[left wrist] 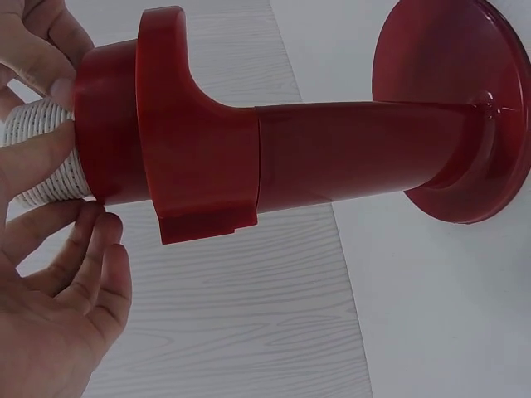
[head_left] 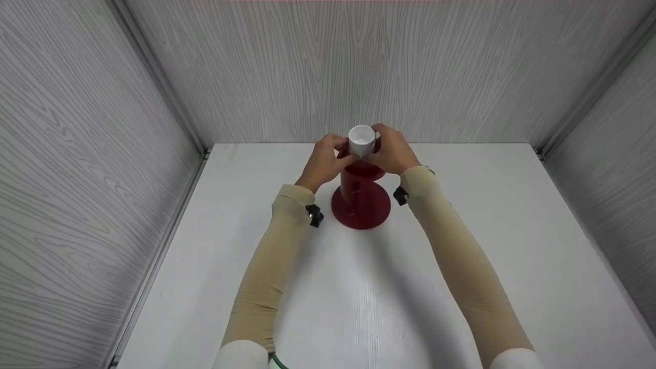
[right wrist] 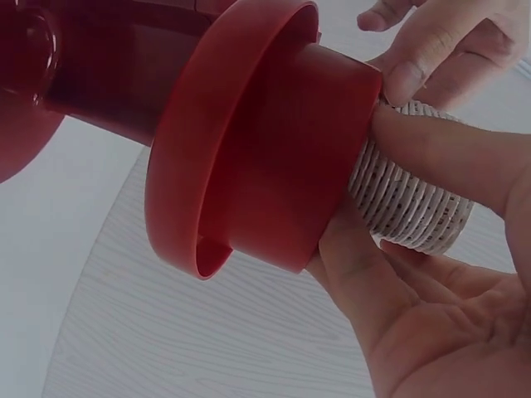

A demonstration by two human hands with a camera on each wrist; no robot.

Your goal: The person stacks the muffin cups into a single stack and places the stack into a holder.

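A tall red stand (head_left: 360,197) with a round base stands upright on the white table (head_left: 359,297), near the back wall. A white ribbed cup (head_left: 362,140) sits in the stand's top holder (left wrist: 108,124), sticking out above it. My left hand (head_left: 328,156) and my right hand (head_left: 392,148) both grip the cup, one from each side. In the left wrist view the left hand's fingers (left wrist: 37,157) curl round the ribbed cup (left wrist: 41,157). The right wrist view shows a right finger (right wrist: 448,157) and thumb pinching the cup (right wrist: 406,207) just past the red holder (right wrist: 274,149).
Grey wood-grain walls (head_left: 77,154) close in the table on the left, back and right. The white tabletop stretches out in front of the stand between my two beige sleeves (head_left: 266,277). No other objects are in view.
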